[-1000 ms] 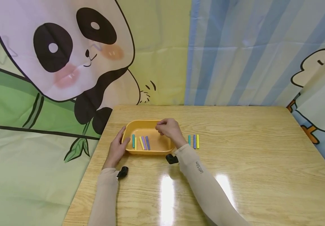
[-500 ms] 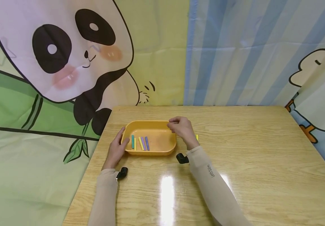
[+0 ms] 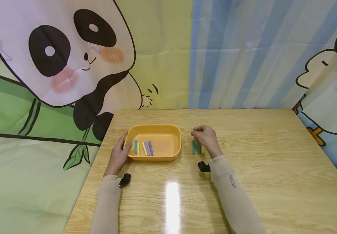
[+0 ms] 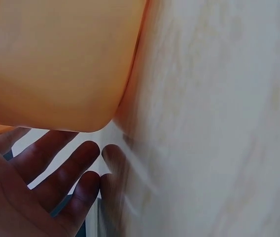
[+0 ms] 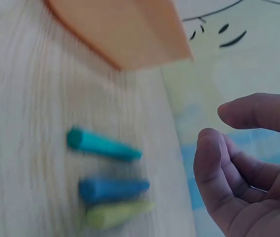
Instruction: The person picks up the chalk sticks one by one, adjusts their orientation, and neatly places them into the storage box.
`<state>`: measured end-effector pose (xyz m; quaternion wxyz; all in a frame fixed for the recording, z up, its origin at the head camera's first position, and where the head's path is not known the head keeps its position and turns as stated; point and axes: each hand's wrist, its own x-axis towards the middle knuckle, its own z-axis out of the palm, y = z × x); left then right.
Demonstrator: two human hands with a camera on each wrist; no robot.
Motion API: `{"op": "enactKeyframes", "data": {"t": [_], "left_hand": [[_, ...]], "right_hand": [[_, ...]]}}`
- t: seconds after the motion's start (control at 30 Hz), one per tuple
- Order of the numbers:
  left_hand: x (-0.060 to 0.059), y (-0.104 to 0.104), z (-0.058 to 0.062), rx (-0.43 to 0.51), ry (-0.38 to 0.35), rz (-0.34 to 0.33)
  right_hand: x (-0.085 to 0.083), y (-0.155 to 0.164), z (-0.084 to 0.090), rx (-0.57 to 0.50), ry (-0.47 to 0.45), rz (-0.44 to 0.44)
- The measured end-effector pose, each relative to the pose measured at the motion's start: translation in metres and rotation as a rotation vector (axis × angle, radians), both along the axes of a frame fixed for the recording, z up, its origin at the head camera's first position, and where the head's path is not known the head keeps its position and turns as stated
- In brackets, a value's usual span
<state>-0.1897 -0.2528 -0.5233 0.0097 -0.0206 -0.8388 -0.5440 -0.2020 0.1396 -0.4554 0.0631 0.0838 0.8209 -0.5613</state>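
There is room to pass over the bare table [image 3: 276, 152] between the right end of the yellow tray [image 3: 154, 158] and the teal stick [image 3: 193, 147], or from the right forearm [image 3: 234, 195] to the right edge. The left hand [image 3: 118, 156] blocks the tray's left end; the right hand [image 3: 206, 136] overhangs the blue stick [image 3: 199, 148] and yellow stick [image 3: 202, 149]. A printed curtain [image 3: 162, 65] closes off the far edge from corner to corner.

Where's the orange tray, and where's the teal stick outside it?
Orange tray [image 3: 164, 143]: head view, on its bare inner floor.
Teal stick [image 5: 104, 145]: right wrist view, on the middle of its side.
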Motion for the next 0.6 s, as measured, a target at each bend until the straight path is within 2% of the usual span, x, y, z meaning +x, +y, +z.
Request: {"op": "enactKeyframes", "data": {"t": [0.27,0.6], "left_hand": [[0.000,-0.001,0.001,-0.014,-0.014,0.014],[0.001,0.001,0.002,-0.039,-0.011,0.008]], "right_hand": [[0.007,0.025,-0.017,0.130,-0.037,-0.060],[0.011,0.032,-0.032,0.247,-0.059,-0.095]]}}
